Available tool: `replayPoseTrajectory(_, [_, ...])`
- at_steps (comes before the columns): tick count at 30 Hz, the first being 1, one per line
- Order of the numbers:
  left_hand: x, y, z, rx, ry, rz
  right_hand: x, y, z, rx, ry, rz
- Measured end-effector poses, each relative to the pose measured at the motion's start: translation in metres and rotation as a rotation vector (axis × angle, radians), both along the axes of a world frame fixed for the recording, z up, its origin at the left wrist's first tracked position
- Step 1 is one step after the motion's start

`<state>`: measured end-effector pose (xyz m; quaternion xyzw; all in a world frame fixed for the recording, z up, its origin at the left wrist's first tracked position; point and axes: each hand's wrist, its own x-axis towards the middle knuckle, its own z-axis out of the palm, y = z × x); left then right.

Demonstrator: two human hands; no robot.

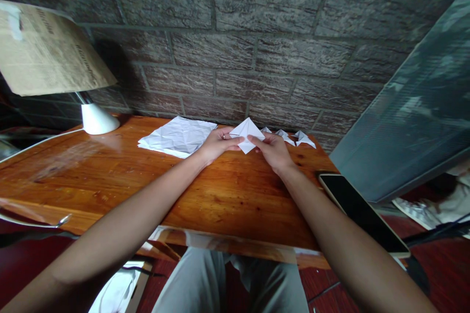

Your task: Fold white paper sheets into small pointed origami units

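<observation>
Between my two hands is a folded white paper (247,129), diamond-shaped with creases running to its top point. My left hand (216,144) pinches its left corner, thumb on the front face. On the other side, my right hand (273,150) grips the right part, its thumb pressing near the middle of the paper. The fingers behind the paper are partly hidden. Just left of my left hand lies a stack of creased white sheets (176,136). Several small folded paper pieces (304,139) stand near the wall, beyond my right hand.
A wooden desk (227,205) carries everything, against a brick wall (235,49). At left stands a lamp (99,117) with a paper-covered shade. A dark-screened tablet (360,210) lies at the right edge, beside a large grey panel (407,102). A person's shoe (414,211) shows at far right.
</observation>
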<state>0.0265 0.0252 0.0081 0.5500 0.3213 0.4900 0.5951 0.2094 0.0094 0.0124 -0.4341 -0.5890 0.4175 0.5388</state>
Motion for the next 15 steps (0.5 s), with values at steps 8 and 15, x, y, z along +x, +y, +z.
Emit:
replayPoseTrajectory(8, [0.0044,-0.0041,0.0022,0.091,0.029,0.069,-0.0010,-0.0030,0.0026,0.033,0.011,0.013])
replayPoseTrajectory(15, [0.0065,-0.0036,0.0020,0.090,-0.019,0.109,0.0005,-0.0023,0.0031,-0.032,0.048,0.073])
